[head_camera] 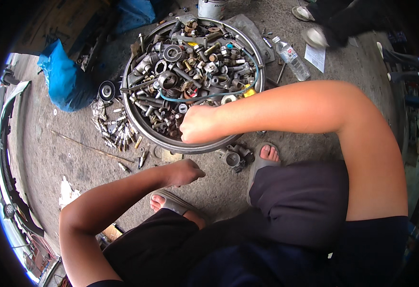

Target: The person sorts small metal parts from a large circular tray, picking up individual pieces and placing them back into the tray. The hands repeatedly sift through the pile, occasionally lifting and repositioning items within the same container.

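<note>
A round metal container [134,125] with a thick rim stands on the concrete floor, heaped with bolts, nuts, washers and other used metal parts. My right hand [200,123] is at its near edge, over the bolts; the fingers are curled down and their tips are hidden. My left hand [186,173] hangs over the floor just short of the rim, fingers curled, palm out of sight. On the heap lie a ball bearing [172,53], a metal ring [167,79] and a blue-green cord [209,96]. A throttle body [232,158] lies below the rim, near my right foot.
Left of the container are a pulley [107,90], a pile of spark plugs [123,132], a thin rod [87,146] and a blue plastic bag [64,80]. A plastic bottle [295,62], a paper sheet [315,59] and another person's shoe [316,37] are beyond my right arm. A white bucket [212,9] stands behind.
</note>
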`<state>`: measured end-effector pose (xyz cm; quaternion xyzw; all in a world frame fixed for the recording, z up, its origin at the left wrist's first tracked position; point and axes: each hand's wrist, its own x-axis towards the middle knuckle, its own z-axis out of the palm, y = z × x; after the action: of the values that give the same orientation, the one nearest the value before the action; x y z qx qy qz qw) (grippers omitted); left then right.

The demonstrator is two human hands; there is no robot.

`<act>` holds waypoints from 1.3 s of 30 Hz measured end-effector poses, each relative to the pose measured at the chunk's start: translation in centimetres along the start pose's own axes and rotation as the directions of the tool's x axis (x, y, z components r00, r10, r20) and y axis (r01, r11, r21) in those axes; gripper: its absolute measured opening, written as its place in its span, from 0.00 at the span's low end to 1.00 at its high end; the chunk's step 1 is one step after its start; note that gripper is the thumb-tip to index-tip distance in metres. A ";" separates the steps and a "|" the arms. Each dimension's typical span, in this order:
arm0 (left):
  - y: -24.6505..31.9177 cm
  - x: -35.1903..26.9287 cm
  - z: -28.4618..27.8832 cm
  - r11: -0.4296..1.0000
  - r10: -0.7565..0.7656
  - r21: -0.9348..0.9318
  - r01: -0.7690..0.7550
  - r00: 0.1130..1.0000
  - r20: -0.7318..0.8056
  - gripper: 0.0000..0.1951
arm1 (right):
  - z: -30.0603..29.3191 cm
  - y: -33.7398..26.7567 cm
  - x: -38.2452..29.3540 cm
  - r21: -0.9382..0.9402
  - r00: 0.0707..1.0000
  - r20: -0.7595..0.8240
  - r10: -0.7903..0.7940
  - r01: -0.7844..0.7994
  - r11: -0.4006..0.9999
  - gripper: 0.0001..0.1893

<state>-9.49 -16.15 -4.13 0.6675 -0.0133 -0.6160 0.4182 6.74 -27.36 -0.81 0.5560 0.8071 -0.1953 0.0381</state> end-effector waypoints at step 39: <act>1.5 -0.3 -0.1 0.998 -0.065 0.006 0.065 0.997 -0.036 0.19 | 1.0 -0.5 -0.2 -0.134 1.000 -0.023 0.008 -0.011 0.991 0.10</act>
<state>-8.75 -16.92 -3.06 0.6800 0.0139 -0.6172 0.3956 6.25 -28.04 -1.52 0.5579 0.8162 -0.1345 0.0672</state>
